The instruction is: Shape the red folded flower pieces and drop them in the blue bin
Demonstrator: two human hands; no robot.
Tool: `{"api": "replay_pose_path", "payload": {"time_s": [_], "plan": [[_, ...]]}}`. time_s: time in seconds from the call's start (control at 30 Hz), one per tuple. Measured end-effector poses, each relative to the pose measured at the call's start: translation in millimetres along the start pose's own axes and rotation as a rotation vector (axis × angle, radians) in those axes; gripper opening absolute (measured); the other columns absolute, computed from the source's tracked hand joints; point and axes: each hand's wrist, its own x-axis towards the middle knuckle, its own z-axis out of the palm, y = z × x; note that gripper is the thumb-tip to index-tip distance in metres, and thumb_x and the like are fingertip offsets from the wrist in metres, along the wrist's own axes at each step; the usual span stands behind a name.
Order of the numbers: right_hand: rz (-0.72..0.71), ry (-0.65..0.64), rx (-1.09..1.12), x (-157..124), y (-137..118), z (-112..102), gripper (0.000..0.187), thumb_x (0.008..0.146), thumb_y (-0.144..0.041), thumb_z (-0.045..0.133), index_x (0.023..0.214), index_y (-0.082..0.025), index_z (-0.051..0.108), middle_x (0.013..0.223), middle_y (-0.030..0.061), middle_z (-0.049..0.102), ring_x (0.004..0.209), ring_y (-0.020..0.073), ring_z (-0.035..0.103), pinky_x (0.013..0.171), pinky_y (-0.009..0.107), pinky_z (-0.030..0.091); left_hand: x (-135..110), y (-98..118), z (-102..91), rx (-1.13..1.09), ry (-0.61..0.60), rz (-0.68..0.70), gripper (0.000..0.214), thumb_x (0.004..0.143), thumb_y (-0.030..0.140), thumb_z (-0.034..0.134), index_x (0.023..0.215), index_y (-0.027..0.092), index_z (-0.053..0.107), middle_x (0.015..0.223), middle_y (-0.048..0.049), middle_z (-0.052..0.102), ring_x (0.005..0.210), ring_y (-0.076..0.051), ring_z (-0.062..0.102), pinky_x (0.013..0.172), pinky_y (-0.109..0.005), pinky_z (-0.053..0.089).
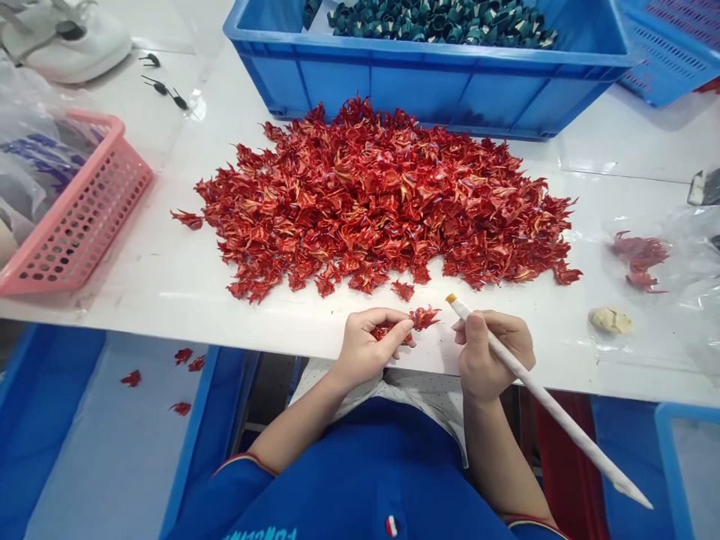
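Between the thumb and fingers of my left hand [368, 345] is a small red spiky plastic piece [423, 318], and more red shows inside the curled fingers. My right hand [490, 352] grips a long white stick [568, 424], held like a pen. The stick has a yellowish-brown tip [451, 298], which points up and left, a little apart from the red piece. Just beyond both hands a wide heap of similar red pieces [382, 202] covers the middle of the table.
Behind the heap stands a blue crate [427, 82] holding dark green pieces. A pink perforated basket [84, 202] is at the left. Several red pieces lie in a blue-edged bin [112, 450] at lower left. On the right are a crumpled beige lump [612, 320] and clear plastic [691, 277].
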Motion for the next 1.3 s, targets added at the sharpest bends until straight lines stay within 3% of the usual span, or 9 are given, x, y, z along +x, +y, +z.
{"api": "replay_pose_path", "payload": {"time_s": [0.2, 0.43, 0.5, 0.67, 0.8, 0.87, 0.97, 1.17, 1.3], "plan": [[0.027, 0.052, -0.138, 0, -1, 1, 0.020, 0.074, -0.027, 0.080, 0.084, -0.019, 0.065, 0.070, -0.0011, 0.067, 0.050, 0.0120, 0.062, 0.047, 0.025, 0.052, 0, 0, 0.2, 0.013, 0.014, -0.011, 0.036, 0.074, 0.048, 0.074, 0.067, 0.014, 0.068, 0.055, -0.0040, 0.069, 0.037, -0.009, 0.055, 0.036, -0.019, 0.050], [0.119, -0.055, -0.139, -1, -11, 1, 0.013, 0.077, -0.025, 0.078, 0.082, -0.017, 0.069, 0.057, -0.0014, 0.069, 0.045, 0.0170, 0.067, 0.042, 0.026, 0.054, -2, -2, -1.4, 0.049, 0.007, 0.012, 0.038, 0.078, 0.051, 0.070, 0.065, 0.016, 0.062, 0.057, -0.0035, 0.070, 0.037, -0.010, 0.056, 0.033, -0.020, 0.045], [0.132, -0.068, -0.098, 0, -11, 1, 0.012, 0.082, -0.028, 0.074, 0.080, -0.018, 0.069, 0.059, -0.0002, 0.071, 0.044, 0.0164, 0.066, 0.042, 0.027, 0.054, -3, -3, -1.8, 0.058, 0.005, 0.046, 0.035, 0.080, 0.048, 0.068, 0.064, 0.017, 0.061, 0.060, -0.0039, 0.071, 0.041, -0.011, 0.059, 0.034, -0.020, 0.044], [0.245, -0.112, 0.108, 3, -10, 6, 0.022, 0.097, -0.037, 0.054, 0.101, -0.019, 0.067, 0.073, 0.0040, 0.076, 0.043, 0.0152, 0.064, 0.038, 0.028, 0.050, -5, -6, -2.4, 0.098, -0.004, 0.158, 0.021, 0.084, 0.030, 0.066, 0.068, 0.017, 0.064, 0.065, -0.0038, 0.072, 0.055, -0.014, 0.068, 0.047, -0.022, 0.053], [0.211, -0.257, 0.084, 5, -10, 4, 0.010, 0.087, -0.028, 0.068, 0.083, -0.021, 0.062, 0.068, 0.0026, 0.072, 0.061, 0.0195, 0.071, 0.048, 0.030, 0.056, -5, -5, -1.6, 0.161, 0.021, 0.191, 0.015, 0.082, 0.021, 0.066, 0.067, 0.018, 0.064, 0.066, -0.0032, 0.072, 0.058, -0.015, 0.069, 0.055, -0.025, 0.057], [0.245, -0.350, 0.120, 6, -11, 1, 0.019, 0.079, -0.023, 0.076, 0.081, -0.022, 0.057, 0.077, 0.0042, 0.074, 0.072, 0.0221, 0.073, 0.052, 0.031, 0.059, -4, -4, -1.2, 0.197, 0.028, 0.230, 0.014, 0.080, 0.016, 0.067, 0.066, 0.018, 0.064, 0.067, -0.0030, 0.073, 0.058, -0.014, 0.068, 0.055, -0.023, 0.056], [0.385, -0.448, 0.161, 6, -14, 0, 0.026, 0.077, -0.016, 0.076, 0.080, -0.022, 0.051, 0.093, 0.0064, 0.074, 0.067, 0.0186, 0.072, 0.051, 0.028, 0.060, -3, -2, -1.2, 0.229, 0.027, 0.279, 0.013, 0.078, 0.012, 0.068, 0.067, 0.017, 0.065, 0.068, -0.0031, 0.073, 0.059, -0.012, 0.067, 0.055, -0.021, 0.055], [0.521, -0.482, 0.270, 9, -18, 3, 0.026, 0.080, -0.010, 0.071, 0.081, -0.023, 0.049, 0.084, 0.0025, 0.072, 0.065, 0.0147, 0.070, 0.054, 0.023, 0.061, 1, -2, -2.7, 0.213, -0.038, 0.395, 0.012, 0.079, 0.011, 0.069, 0.069, 0.015, 0.065, 0.065, -0.0036, 0.073, 0.056, -0.012, 0.068, 0.054, -0.018, 0.056], [0.579, -0.463, 0.304, 11, -20, 5, 0.026, 0.079, -0.009, 0.072, 0.080, -0.023, 0.050, 0.083, 0.0014, 0.071, 0.066, 0.0134, 0.070, 0.056, 0.022, 0.061, 1, -1, -3.8, 0.165, -0.051, 0.329, 0.012, 0.081, 0.011, 0.068, 0.070, 0.015, 0.065, 0.065, -0.0037, 0.072, 0.056, -0.013, 0.069, 0.054, -0.020, 0.058]]}}
